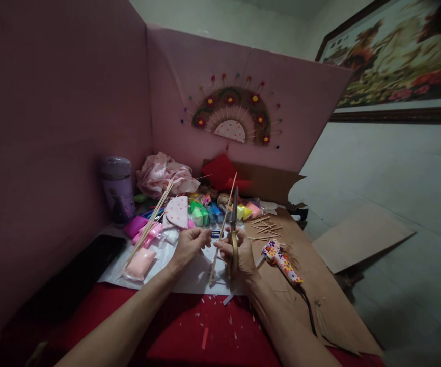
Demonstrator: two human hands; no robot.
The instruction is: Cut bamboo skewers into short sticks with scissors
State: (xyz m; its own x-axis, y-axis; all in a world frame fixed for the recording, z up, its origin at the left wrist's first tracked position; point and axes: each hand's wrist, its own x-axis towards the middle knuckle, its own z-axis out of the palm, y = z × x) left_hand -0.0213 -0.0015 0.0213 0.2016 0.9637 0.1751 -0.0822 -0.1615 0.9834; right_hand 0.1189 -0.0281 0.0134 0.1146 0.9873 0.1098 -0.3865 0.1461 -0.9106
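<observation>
My right hand is closed round a pair of scissors with gold-coloured handles, the blades pointing up and away. A long thin wooden skewer slants past its fingertips and seems pinched there, beside the blades. Just to the left, my left hand has its thumb and fingers pressed together; whatever they hold, if anything, is too small to make out. Both hands are over a white sheet. More long skewers lie in a bundle on the left, and short cut sticks are scattered on the right.
A flower-patterned glue gun rests on cardboard, its cord trailing forward. Coloured clay packets, a dotted fabric half-circle and a purple tumbler stand behind. A decorated fan-shaped piece hangs on the pink board.
</observation>
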